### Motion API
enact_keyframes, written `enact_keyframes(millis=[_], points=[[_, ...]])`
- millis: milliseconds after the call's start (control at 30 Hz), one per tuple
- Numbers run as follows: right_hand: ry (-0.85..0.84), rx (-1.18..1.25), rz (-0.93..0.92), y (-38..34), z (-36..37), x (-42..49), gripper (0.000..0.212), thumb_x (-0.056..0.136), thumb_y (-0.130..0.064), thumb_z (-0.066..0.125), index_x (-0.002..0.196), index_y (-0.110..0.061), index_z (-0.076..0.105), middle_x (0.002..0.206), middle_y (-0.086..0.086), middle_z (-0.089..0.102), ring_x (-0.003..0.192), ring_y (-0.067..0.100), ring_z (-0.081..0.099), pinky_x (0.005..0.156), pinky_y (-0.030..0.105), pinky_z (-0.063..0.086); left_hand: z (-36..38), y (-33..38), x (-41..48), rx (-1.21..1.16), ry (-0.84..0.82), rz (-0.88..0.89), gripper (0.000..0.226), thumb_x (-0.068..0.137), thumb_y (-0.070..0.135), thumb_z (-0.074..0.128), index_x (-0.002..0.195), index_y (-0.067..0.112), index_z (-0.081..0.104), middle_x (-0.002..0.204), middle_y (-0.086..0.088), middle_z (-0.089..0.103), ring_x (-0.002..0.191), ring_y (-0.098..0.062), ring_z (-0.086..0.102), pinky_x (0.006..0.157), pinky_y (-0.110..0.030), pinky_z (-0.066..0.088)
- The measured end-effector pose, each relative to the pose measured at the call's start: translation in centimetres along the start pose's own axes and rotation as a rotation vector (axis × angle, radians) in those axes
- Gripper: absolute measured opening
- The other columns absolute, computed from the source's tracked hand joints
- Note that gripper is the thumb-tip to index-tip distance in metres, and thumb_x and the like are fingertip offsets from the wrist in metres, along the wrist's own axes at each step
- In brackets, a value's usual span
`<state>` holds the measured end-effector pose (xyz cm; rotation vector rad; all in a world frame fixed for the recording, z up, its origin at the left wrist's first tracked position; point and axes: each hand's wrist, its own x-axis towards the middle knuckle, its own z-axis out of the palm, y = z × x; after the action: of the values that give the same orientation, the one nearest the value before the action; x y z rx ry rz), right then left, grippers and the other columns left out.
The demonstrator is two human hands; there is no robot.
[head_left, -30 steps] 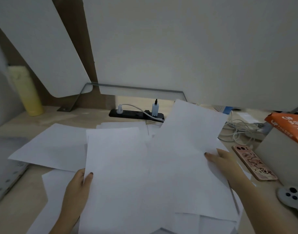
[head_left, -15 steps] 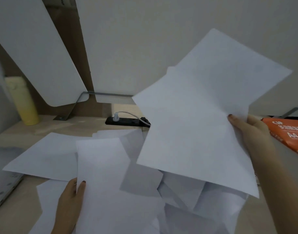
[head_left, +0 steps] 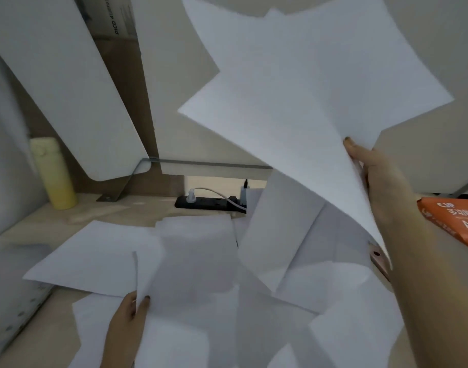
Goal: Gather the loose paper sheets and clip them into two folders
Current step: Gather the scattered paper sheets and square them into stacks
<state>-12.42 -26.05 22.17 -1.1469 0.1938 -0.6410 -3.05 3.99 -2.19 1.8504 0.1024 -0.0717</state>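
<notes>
Though each is half hidden, right hand (head_left: 379, 176) pinches lifted sheets (head_left: 307, 88), left hand (head_left: 124, 325) a lower sheet (head_left: 179, 301).

- Box (head_left: 113, 35), cardboard, top left: black print running vertically, roughly "PICO 4 U…". The first letter is unclear and the tail of the word is hidden.
- Orange pack (head_left: 456, 221), right edge: a large white "A4", a white logo like "CJP" above it, and between them a line of Chinese characters too blurred to read.
</notes>
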Motion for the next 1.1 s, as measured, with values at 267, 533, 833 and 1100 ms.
enact_keyframes(millis=[267, 533, 833, 1100], points=[[0.258, -0.186, 0.257, 10.0, -8.4, 0.6, 0.031, 0.089, -0.012, 0.057, 0.118, -0.001, 0.059, 0.09, 0.004, 0.073, 0.071, 0.017, 0.071, 0.067, 0.028, 0.059, -0.2, -0.1, -0.1, -0.016, -0.041, -0.004, 0.018, 0.095, 0.02, 0.049, 0.111, 0.015, 0.055, 0.1, -0.009, 0.063, 0.093, -0.027, 0.058, 0.078, -0.036, 0.043], [0.329, -0.583, 0.478, 12.8, -14.1, -1.3, 0.021, 0.087, -0.005, 0.057, 0.069, -0.006, 0.046, 0.068, 0.011, 0.047, 0.055, 0.026, 0.053, 0.051, 0.029, 0.041, -0.4, -0.3, -0.2, -0.024, -0.042, 0.033, 0.014, 0.096, 0.019, 0.048, 0.105, 0.016, 0.058, 0.092, 0.0, 0.065, 0.091, -0.025, 0.06, 0.08, -0.04, 0.045], [0.185, -0.158, 0.82, 14.7, -13.8, -3.1, 0.005, 0.078, -0.008, 0.059, 0.082, -0.005, 0.059, 0.069, 0.013, 0.063, 0.058, 0.026, 0.065, 0.055, 0.03, 0.055, -0.1, -0.7, 0.2, -0.007, -0.034, 0.031, 0.017, 0.096, 0.018, 0.048, 0.11, 0.013, 0.057, 0.096, -0.008, 0.064, 0.091, -0.028, 0.059, 0.075, -0.038, 0.042], [0.082, -0.034, 0.755, 15.2, -11.7, -2.9, 0.01, 0.075, 0.002, 0.058, 0.069, -0.005, 0.055, 0.06, 0.009, 0.059, 0.045, 0.017, 0.06, 0.041, 0.023, 0.05, 0.3, 0.9, 0.1, 0.285, 0.054, 0.244, 0.096, 0.07, 0.019, 0.08, 0.146, 0.013, 0.021, 0.15, -0.01, 0.026, 0.136, -0.025, 0.027, 0.111, -0.044, 0.027]])
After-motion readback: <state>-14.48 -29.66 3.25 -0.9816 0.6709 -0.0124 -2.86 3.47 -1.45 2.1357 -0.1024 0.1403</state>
